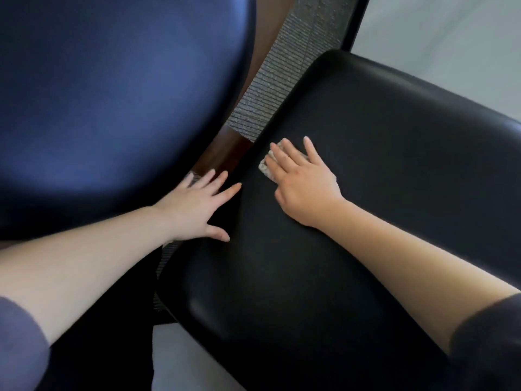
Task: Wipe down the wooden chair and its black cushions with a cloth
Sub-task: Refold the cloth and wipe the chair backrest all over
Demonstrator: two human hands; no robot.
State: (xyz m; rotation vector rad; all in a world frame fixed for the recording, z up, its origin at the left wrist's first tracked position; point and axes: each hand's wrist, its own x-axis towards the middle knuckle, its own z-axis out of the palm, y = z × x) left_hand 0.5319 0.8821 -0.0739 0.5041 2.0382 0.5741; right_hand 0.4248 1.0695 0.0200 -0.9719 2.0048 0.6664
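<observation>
A black cushion (352, 179) fills the middle and right of the view. My right hand (303, 182) lies flat on its left part, fingers spread, pressing a small pale cloth (265, 164) against the surface; only the cloth's edge shows past the fingers. My left hand (197, 204) rests with fingers apart on the cushion's left edge and holds nothing. A strip of dark brown chair wood (225, 153) shows just beyond the left hand.
A large dark blue rounded cushion (112, 94) takes up the upper left, close to my left arm. Grey ribbed carpet (270, 86) shows between the two cushions. Pale floor (437, 32) lies at the upper right and bottom centre.
</observation>
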